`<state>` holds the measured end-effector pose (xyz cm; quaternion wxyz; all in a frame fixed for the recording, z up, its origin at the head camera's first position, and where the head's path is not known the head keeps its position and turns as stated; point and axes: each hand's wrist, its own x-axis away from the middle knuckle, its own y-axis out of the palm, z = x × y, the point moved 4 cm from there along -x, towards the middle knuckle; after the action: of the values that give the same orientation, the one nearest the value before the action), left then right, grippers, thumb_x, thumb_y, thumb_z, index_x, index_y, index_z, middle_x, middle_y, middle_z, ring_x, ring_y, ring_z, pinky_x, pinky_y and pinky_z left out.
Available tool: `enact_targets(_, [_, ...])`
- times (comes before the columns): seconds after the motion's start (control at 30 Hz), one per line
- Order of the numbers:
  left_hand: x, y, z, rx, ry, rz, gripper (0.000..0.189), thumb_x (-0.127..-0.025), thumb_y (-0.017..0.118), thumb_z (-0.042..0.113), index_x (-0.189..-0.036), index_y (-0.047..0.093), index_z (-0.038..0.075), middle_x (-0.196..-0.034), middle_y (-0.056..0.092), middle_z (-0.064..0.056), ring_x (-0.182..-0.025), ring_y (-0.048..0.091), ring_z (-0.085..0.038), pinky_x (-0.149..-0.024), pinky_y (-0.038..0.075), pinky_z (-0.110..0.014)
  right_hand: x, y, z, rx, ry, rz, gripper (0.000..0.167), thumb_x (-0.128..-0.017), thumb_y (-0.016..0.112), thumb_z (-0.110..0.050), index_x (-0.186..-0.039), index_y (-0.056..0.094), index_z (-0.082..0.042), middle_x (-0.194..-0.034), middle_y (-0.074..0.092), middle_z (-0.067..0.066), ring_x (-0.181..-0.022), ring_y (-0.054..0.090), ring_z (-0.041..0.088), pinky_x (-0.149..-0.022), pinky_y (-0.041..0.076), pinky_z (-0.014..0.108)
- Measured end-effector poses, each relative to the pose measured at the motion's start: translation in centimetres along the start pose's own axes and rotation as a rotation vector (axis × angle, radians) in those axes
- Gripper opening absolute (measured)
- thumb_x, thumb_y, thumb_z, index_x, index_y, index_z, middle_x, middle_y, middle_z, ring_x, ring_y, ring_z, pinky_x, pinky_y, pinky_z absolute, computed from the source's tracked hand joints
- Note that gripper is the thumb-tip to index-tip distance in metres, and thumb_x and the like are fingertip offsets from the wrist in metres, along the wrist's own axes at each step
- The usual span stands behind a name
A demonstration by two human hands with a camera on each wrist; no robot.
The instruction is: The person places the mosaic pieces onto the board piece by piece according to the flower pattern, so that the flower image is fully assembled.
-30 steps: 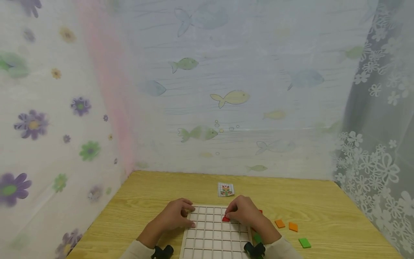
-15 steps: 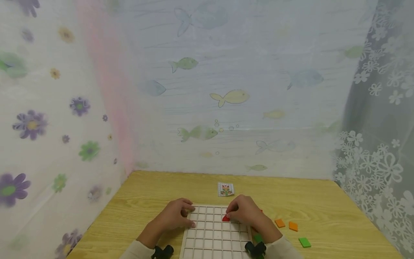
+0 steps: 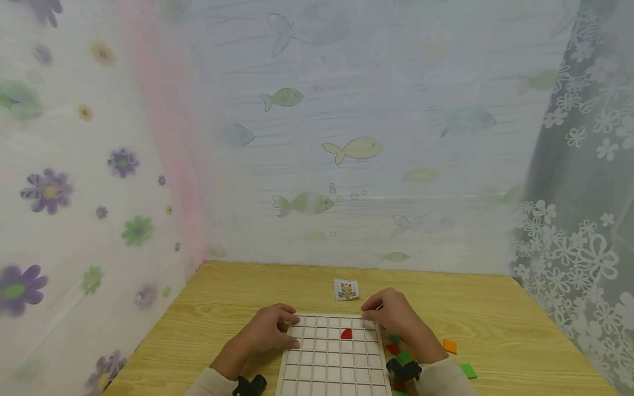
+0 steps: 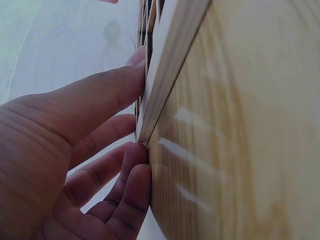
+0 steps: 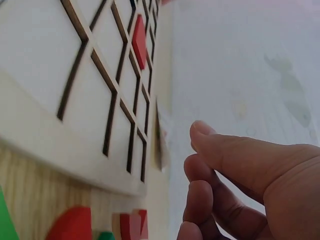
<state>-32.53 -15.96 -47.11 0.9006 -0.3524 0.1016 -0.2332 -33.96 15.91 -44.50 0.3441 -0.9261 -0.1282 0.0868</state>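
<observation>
Wooden, the grid board (image 3: 320, 359) carries a red quarter-circle tile (image 3: 348, 334) toward the far right; the left hand (image 3: 269, 330) grips its left edge (probably for steadiness), while the right hand (image 3: 393, 313), fingers loosely curled, holds nothing.

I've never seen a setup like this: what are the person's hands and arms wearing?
The left hand and right hand are bare, without gloves. Both arms have cream sleeves, and a small black device sits at each wrist.
</observation>
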Motion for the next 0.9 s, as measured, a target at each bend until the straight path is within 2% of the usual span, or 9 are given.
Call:
enact_targets(0.1, [0.0, 0.1, 0.0, 0.010, 0.000, -0.006, 0.052, -0.084, 0.089, 0.028, -0.129, 0.073, 0.008, -0.147, 0.057, -0.013, -0.105, 0.064, -0.021, -0.079, 0.056, -0.034, 0.2, -0.8, 0.5, -0.035, 0.025, 0.011, 0.015, -0.093, 0.077, -0.012, -0.106, 0.080, -0.005, -0.096, 0.074, 0.003, -0.079, 0.067, 0.019, -0.066, 0.059, 0.035])
enact_targets(0.23, [0.0, 0.1, 0.1, 0.022, -0.008, -0.010, 0.051, -0.084, 0.088, 0.027, -0.129, 0.073, 0.009, -0.148, 0.056, -0.013, -0.108, 0.065, -0.023, -0.081, 0.057, -0.037, 0.3, -1.7, 1.3, -0.022, 0.048, 0.048, 0.017, -0.093, 0.077, -0.013, -0.108, 0.080, -0.005, -0.099, 0.074, 0.004, -0.081, 0.068, 0.019, -0.066, 0.059, 0.034])
enact_targets(0.53, [0.2, 0.0, 0.2, 0.019, -0.013, -0.015, 0.050, -0.084, 0.088, 0.028, -0.129, 0.074, 0.010, -0.150, 0.055, -0.014, -0.109, 0.064, -0.024, -0.082, 0.057, -0.038, 0.4, -2.6, 2.8, 0.011, 0.117, 0.093, 0.017, -0.092, 0.080, -0.016, -0.106, 0.081, -0.007, -0.094, 0.074, 0.001, -0.076, 0.067, 0.017, -0.064, 0.057, 0.033])
enact_targets(0.73, [0.2, 0.1, 0.2, 0.034, -0.018, -0.012, 0.050, -0.083, 0.089, 0.026, -0.128, 0.074, 0.010, -0.149, 0.056, -0.013, -0.111, 0.064, -0.025, -0.084, 0.058, -0.040, 0.4, -2.6, 3.9, 0.040, 0.176, 0.097, 0.014, -0.090, 0.081, -0.013, -0.103, 0.081, -0.007, -0.093, 0.074, 0.001, -0.082, 0.064, 0.016, -0.073, 0.059, 0.034])
enact_targets(0.9, [0.3, 0.1, 0.2, 0.049, -0.023, -0.010, 0.050, -0.083, 0.089, 0.025, -0.128, 0.074, 0.010, -0.149, 0.055, -0.013, -0.112, 0.064, -0.027, -0.085, 0.058, -0.042, 0.4, -2.5, 4.3, 0.068, 0.184, 0.082, 0.019, -0.089, 0.081, -0.012, -0.107, 0.080, -0.005, -0.096, 0.074, 0.002, -0.085, 0.064, 0.018, -0.076, 0.059, 0.037])
